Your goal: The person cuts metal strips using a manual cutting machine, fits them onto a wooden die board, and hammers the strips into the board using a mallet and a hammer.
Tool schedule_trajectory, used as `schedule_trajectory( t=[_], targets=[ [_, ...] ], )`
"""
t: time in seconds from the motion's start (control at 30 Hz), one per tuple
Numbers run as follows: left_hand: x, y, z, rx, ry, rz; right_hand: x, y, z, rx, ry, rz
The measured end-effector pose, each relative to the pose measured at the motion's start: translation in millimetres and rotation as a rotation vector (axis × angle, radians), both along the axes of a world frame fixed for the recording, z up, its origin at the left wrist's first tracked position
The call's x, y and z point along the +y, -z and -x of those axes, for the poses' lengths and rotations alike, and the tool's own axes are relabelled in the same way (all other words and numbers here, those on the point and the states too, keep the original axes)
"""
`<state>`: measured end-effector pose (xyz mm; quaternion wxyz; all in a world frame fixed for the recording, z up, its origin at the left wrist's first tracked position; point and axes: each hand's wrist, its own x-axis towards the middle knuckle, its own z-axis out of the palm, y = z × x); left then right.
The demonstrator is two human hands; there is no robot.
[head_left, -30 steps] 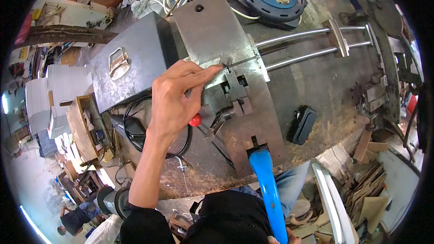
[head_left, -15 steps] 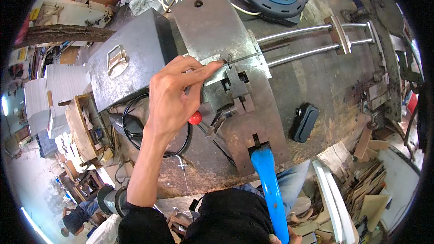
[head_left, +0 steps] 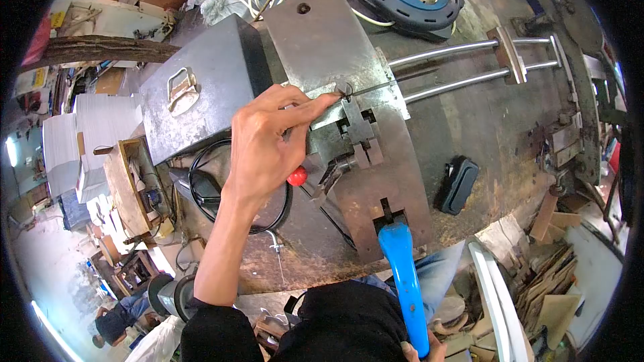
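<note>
My left hand [head_left: 268, 140] reaches over the steel bending jig, thumb and forefinger pinched at the near end of a thin metal rod [head_left: 373, 87]. From the fingertips the rod runs right across a shiny plate [head_left: 391, 102] on the jig. A small curved shape shows at the pinch, too fine to make out. Beside the fingertips sits a steel block with slots [head_left: 357, 127]. At the bottom edge my right hand [head_left: 435, 350], partly cut off, is closed around the end of a blue lever handle [head_left: 404, 281]. The lever's other end enters a slot in the jig's base plate [head_left: 355, 224].
Two chrome rails [head_left: 456, 87] with a cross stop extend right. A grey metal box [head_left: 201, 87] stands left, a cable reel [head_left: 402, 0] at the back. A red ball knob [head_left: 297, 175] is under my left wrist; a black case [head_left: 460, 185] lies right. Another person [head_left: 121, 318] is at far lower left.
The whole view has shifted slightly, so everything appears a little further right. Both hands keep their hold, the left on the rod and the right on the blue lever handle.
</note>
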<state>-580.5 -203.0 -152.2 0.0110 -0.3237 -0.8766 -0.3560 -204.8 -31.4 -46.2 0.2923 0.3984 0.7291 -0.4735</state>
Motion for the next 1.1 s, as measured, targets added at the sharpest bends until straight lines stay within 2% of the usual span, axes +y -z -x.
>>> schedule_trajectory(
  t=[0.17,0.23,0.37,0.47,0.53,0.6,0.63,0.67,0.8,0.87,1.1],
  targets=[
    [-1.0,-0.3,-1.1,0.006,-0.003,0.029,1.5,24.7,-27.7,-0.072,-0.057,0.007],
    [-0.2,0.9,-2.2,0.03,-0.012,0.023,-2.9,23.3,-27.4,0.014,0.022,-0.024],
    [0.2,1.8,-1.4,0.035,-0.009,0.008,-1.6,7.4,-11.5,-0.045,-0.04,-0.099],
    [0.4,2.7,-1.7,0.035,-0.006,0.008,-1.3,5.7,-14.1,-0.101,0.033,0.05],
    [-1.1,7.0,0.3,0.058,0.007,-0.048,-10.1,33.2,-53.4,0.027,-0.106,-0.221],
    [-2.5,3.5,6.4,0.058,0.021,-0.036,-10.6,41.7,-59.9,0.063,-0.113,-0.243],
    [-2.4,2.8,7.4,0.047,0.049,-0.02,-13.1,39.1,-60.1,0.089,-0.11,-0.26],
    [-2.5,1.9,8.5,0.05,0.048,-0.028,-11.9,36.2,-58.0,-0.025,-0.047,-0.206],
    [-3.0,2.0,7.0,0.059,0.051,-0.004,-8.6,29.5,-46.5,0.041,-0.041,-0.226],
    [-4.4,2.4,7.2,0.066,0.048,0.0,-4.5,22.1,-36.4,-0.091,0.027,-0.038],
    [-4.6,3.0,10.1,0.074,0.074,0.0,-6.1,-10.9,1.0,0.004,0.009,-0.067]
  ],
)
